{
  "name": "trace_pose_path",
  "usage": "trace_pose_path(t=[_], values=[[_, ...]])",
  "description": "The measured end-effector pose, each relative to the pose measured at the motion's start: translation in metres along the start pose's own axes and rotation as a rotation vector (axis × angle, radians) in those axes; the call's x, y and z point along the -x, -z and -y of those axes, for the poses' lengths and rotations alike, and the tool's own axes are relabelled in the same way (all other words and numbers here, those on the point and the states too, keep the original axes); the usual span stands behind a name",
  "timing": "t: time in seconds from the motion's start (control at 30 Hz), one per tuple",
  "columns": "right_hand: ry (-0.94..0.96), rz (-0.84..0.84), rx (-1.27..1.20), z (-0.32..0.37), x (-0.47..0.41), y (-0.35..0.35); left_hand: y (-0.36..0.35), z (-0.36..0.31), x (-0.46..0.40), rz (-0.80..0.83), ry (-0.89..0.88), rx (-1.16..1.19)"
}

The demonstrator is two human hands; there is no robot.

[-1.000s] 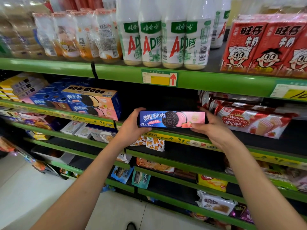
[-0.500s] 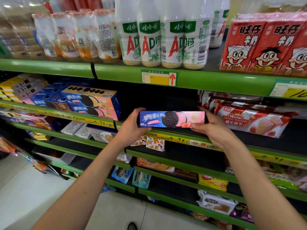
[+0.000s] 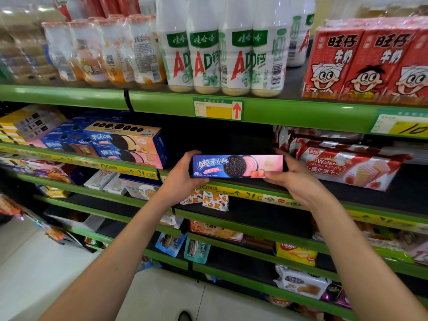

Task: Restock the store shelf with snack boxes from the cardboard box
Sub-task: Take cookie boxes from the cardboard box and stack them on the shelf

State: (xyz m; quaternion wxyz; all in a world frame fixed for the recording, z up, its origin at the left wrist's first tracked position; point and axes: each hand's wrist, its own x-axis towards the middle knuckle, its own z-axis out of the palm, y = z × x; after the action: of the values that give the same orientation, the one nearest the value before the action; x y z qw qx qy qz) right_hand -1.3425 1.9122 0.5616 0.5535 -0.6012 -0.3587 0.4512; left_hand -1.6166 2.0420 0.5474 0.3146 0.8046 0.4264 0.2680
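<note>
A long blue-and-pink Oreo snack box (image 3: 237,166) is held level at the front edge of the green shelf (image 3: 254,195), in the gap between stocked goods. My left hand (image 3: 183,179) grips its left end, thumb on top. My right hand (image 3: 294,179) grips its right end, fingers behind it and thumb under the front. To the left, a stack of similar Oreo boxes (image 3: 129,147) sits on the same shelf. The cardboard box is out of view.
Red wafer biscuit packs (image 3: 342,167) lie on the shelf right of the gap. White AD milk bottles (image 3: 222,54) and red milk cartons (image 3: 366,61) fill the shelf above. Lower shelves hold assorted snack bags. A pale floor (image 3: 46,262) lies at lower left.
The box and both hands have stayed almost still at the shelf edge; only a slight shift of the view.
</note>
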Motion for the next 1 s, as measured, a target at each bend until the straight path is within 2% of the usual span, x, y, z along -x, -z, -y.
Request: trace_pose_path(t=[1.0], values=[[-0.012, 0.011, -0.035, 0.0025, 0.0019, -0.0009, 0.0007, 0.0013, -0.0007, 0.007, -0.044, 0.007]])
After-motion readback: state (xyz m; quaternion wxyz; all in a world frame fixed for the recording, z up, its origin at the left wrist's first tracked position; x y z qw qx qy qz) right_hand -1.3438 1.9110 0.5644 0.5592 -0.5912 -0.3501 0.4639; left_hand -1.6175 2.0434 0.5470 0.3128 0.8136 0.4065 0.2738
